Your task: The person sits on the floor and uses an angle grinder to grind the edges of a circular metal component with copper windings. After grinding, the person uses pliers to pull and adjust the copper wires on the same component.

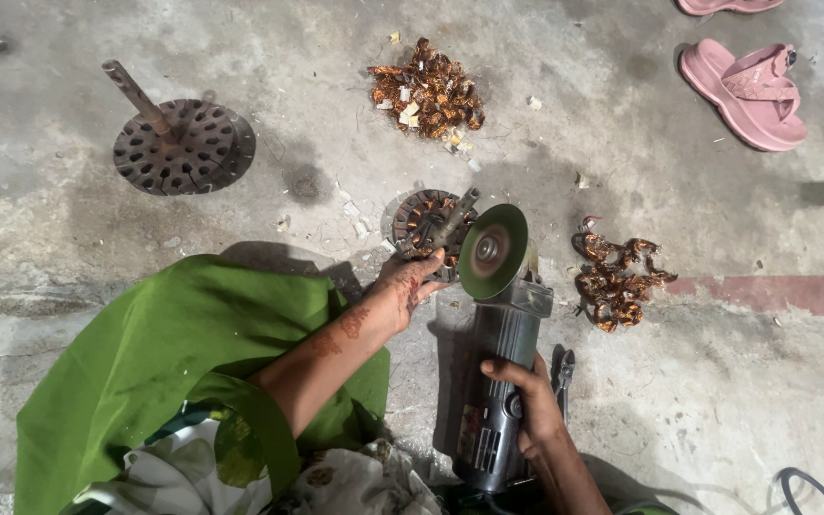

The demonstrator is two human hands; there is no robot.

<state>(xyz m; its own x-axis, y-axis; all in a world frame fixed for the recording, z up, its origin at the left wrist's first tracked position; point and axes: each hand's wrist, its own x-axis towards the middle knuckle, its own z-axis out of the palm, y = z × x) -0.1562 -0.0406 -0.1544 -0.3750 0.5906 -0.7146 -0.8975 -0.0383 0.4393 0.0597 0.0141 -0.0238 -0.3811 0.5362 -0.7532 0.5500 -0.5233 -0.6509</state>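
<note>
My left hand [410,284] presses down on the small motor core [424,222] at the centre of the frame, fingers spread flat over its near rim, not curled round it; my right hand [526,401] is wrapped tight about the body of the angle grinder [498,372] at lower centre, its green disc [492,251] standing just beside the core's shaft and close to my left fingertips; if the disc bites and kicks, I judge it could jump toward those fingers, since the core is only pinned by my palm; my loose green sleeve [174,362] at lower left could also catch; a heap of copper scraps [428,92] lies at upper centre, twisted copper windings [615,277] right of the disc, a stripped perforated core [181,143] at upper left, pink sandals [748,91] at upper right; pliers [562,377] lie by my right wrist.
</note>
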